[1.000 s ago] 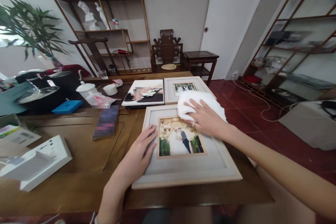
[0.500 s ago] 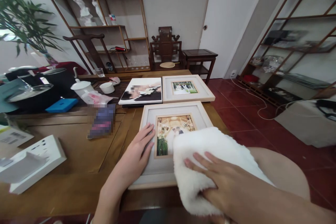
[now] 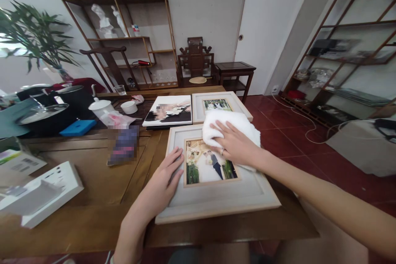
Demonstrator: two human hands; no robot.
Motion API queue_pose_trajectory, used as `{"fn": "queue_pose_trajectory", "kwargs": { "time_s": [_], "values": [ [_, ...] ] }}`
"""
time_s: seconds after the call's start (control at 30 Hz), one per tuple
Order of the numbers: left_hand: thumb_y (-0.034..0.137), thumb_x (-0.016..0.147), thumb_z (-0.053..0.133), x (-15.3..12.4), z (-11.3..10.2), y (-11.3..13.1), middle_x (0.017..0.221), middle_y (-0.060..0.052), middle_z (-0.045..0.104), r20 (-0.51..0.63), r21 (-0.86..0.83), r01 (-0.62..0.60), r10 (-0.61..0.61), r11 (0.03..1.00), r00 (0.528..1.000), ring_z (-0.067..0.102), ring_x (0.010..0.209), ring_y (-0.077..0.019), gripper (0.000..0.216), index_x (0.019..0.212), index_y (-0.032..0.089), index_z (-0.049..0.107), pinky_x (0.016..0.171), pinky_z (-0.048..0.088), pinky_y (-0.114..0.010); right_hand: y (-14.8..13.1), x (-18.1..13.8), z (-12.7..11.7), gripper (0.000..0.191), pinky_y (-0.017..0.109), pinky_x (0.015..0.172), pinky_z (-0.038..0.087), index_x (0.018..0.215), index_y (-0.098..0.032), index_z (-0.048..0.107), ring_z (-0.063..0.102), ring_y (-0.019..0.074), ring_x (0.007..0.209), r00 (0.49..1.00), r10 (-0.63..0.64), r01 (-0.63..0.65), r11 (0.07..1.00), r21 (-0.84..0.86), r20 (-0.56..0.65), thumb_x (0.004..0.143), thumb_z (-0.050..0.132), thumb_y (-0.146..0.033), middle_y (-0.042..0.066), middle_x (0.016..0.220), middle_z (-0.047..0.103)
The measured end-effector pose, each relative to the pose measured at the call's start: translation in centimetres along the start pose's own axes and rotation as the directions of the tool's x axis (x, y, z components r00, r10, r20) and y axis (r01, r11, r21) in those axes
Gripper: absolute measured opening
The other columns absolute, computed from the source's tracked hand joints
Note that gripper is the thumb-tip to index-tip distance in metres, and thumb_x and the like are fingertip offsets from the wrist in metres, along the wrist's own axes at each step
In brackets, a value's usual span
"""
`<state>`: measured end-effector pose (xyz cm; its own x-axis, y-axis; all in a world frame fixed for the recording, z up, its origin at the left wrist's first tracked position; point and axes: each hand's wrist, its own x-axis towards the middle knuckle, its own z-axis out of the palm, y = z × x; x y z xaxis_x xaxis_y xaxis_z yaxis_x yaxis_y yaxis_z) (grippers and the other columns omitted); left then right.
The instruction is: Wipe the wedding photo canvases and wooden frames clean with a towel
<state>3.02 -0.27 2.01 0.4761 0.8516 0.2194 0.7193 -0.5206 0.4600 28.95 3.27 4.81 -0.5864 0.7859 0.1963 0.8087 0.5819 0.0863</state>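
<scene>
A light wood picture frame (image 3: 216, 210) with a wedding photo (image 3: 213, 165) in its middle lies flat on the wooden table. My left hand (image 3: 168, 173) rests along its left side, fingers stretched out over the rim and the glass edge. Under my right hand (image 3: 230, 138) is a fluffy white towel (image 3: 247, 128), pressed onto the frame's far right part with the fingers spread over it. The towel covers that corner and overlaps the near edge of a second framed photo (image 3: 244, 111) behind. The photo's upper right part is hidden.
A photo album (image 3: 168, 111) lies beside the second frame. Further left on the table (image 3: 102, 185) are a blurred purple packet (image 3: 123, 146), a blue box (image 3: 77, 128), a white teapot (image 3: 102, 107), a black pot (image 3: 46, 113) and a white box insert (image 3: 55, 194). A dark chair (image 3: 195, 60) stands behind.
My right hand has moved the towel away from me, from the frame's near right corner to its far right corner, uncovering the couple in the photo. My left hand stays on the left side.
</scene>
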Motion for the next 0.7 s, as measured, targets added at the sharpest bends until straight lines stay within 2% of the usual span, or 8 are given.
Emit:
{"fn": "queue_pose_trajectory", "kwargs": {
  "time_s": [0.1,0.2,0.33,0.47,0.6,0.7],
  "values": [
    [0.030,0.093,0.038,0.0,-0.1,0.1,0.144,-0.008,0.044,-0.007,-0.010,0.001,-0.001,1.000,1.000,0.034,0.136,-0.0233,0.041,0.128,0.017,0.054,0.111,0.031,-0.043,1.1,1.4,0.6,0.037,0.051,0.109,0.021,0.121,-0.011,0.059,0.020,0.0336,0.138,1.000,0.011,-0.012,0.999,-0.044,-0.018,0.092,0.045,-0.028,0.016,0.147,0.035],
    [0.030,0.093,0.038,0.0,-0.1,0.2,0.144,-0.009,0.044,-0.006,-0.008,0.017,-0.017,1.000,1.000,0.034,0.136,-0.0230,0.041,0.128,0.015,0.054,0.111,0.030,-0.043,0.2,1.1,0.2,0.035,0.052,0.109,0.021,0.119,-0.012,0.062,0.022,0.0345,0.137,1.000,0.010,-0.009,1.000,-0.015,0.029,0.089,0.048,-0.023,0.016,0.146,0.036],
    [0.030,0.093,0.036,-0.1,0.1,0.2,0.144,-0.012,0.043,-0.002,-0.001,0.024,-0.024,1.000,1.000,0.033,0.136,-0.0228,0.043,0.128,0.011,0.053,0.112,0.028,-0.042,-3.4,-1.8,-2.4,0.032,0.054,0.108,0.022,0.112,-0.013,0.067,0.028,0.0346,0.135,0.984,-0.048,0.028,0.993,0.119,0.171,0.089,0.047,-0.022,0.018,0.143,0.039],
    [0.030,0.094,0.036,-0.1,0.3,0.0,0.144,-0.011,0.043,-0.009,-0.006,0.009,-0.009,1.000,1.000,0.033,0.137,-0.0223,0.043,0.129,0.013,0.053,0.112,0.028,-0.043,-7.5,-5.6,-5.1,0.026,0.054,0.108,0.025,0.101,-0.015,0.070,0.034,0.0344,0.132,0.940,-0.166,0.078,0.955,0.286,0.298,0.086,0.053,-0.026,0.018,0.140,0.043],
    [0.029,0.094,0.035,0.0,0.3,-0.1,0.145,-0.011,0.042,0.000,-0.007,0.001,-0.001,1.000,1.000,0.032,0.137,-0.0225,0.043,0.130,0.011,0.052,0.112,0.028,-0.044,-9.3,-6.8,-5.0,0.031,0.053,0.110,0.022,0.110,-0.016,0.067,0.027,0.0336,0.135,0.944,-0.210,0.100,0.917,0.386,0.254,0.087,0.051,-0.031,0.014,0.145,0.037],
    [0.030,0.093,0.036,0.0,0.2,-0.1,0.145,-0.012,0.041,0.015,-0.004,0.014,-0.014,1.000,1.000,0.032,0.137,-0.0228,0.045,0.131,0.010,0.051,0.112,0.027,-0.043,-8.0,-5.2,-3.3,0.034,0.047,0.113,0.017,0.114,-0.015,0.064,0.022,0.0290,0.138,0.967,-0.183,0.103,0.918,0.382,0.179,0.084,0.053,-0.026,0.012,0.147,0.035]
  ]
}}
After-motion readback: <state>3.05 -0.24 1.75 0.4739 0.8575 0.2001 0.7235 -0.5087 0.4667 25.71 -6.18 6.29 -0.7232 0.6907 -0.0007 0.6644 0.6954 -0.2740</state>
